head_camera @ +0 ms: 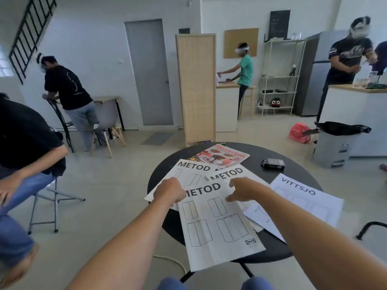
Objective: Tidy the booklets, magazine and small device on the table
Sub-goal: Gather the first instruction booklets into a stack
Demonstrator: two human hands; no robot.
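Three white METOD booklets overlap on the round black table (297, 251). The nearest one (217, 227) hangs over the front edge. My left hand (169, 190) grips its top left corner. My right hand (243, 189) rests on its top right part, fingers apart. A second METOD booklet (190, 170) lies to the left and a third (232, 173) behind it. A white VITTSJÖ booklet (303, 197) lies at the right. The colourful magazine (222, 156) sits at the far side. The small black device (272, 164) lies at the far right.
A seated person (27, 155) on a folding chair is close on the left. A grey bin with a black bag (335, 143) stands behind the table on the right. A black chair arm (370, 227) pokes in at the right. Other people work at the back.
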